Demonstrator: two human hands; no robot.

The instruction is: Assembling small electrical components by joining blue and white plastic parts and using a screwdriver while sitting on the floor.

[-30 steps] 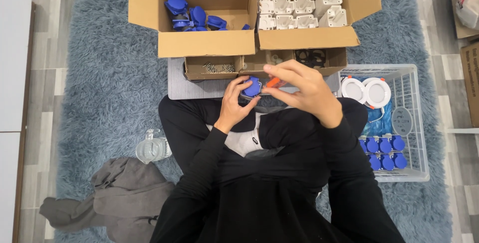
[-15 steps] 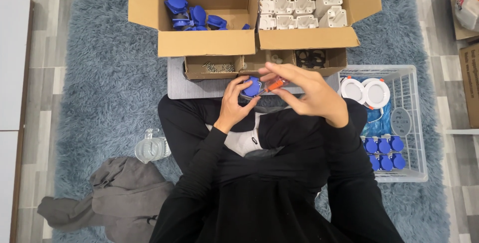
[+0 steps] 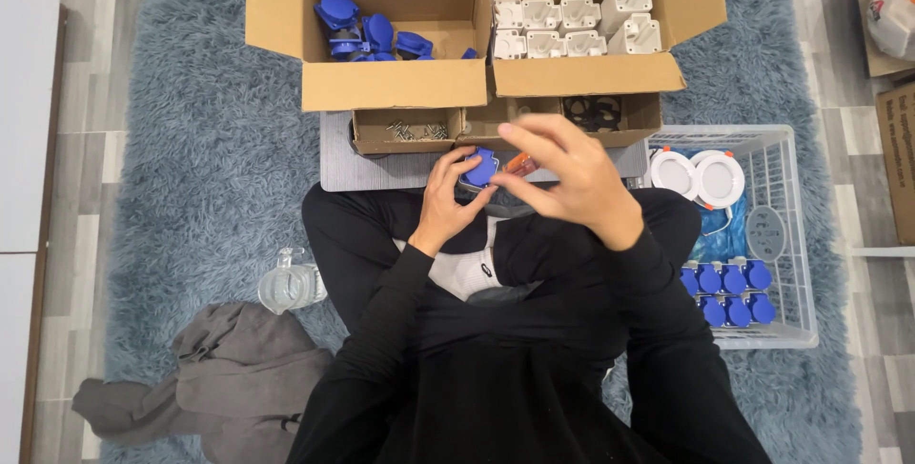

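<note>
Grey garment (image 3: pixel 205 378) heaped on the shaggy rug (image 3: pixel 191 159), far left; a clear water bottle (image 3: pixel 291 285) just beside the sitter's knee.

Left carton (image 3: pixel 381 40), open brown cardboard: a handful of loose blue parts at the back, much of the floor bare. Below it a shallow brown tray (image 3: pixel 405 131) with small screws.

Left hand (image 3: pixel 448 199) pinches a blue part (image 3: pixel 479 169) between thumb and fingers, above the lap. Right hand (image 3: pixel 572 183) curls over an orange-handled tool (image 3: pixel 521 163) meeting that part; its grip is mostly hidden, cannot tell how tight.

Right carton (image 3: pixel 591 30): white housings in rows, nearly full.

White wire basket (image 3: pixel 777 235), far right: two round white discs, then two rows of finished-looking blue pieces. By my reckoning, roughly midway; plenty left.

No labels legible enough to describe.
</note>
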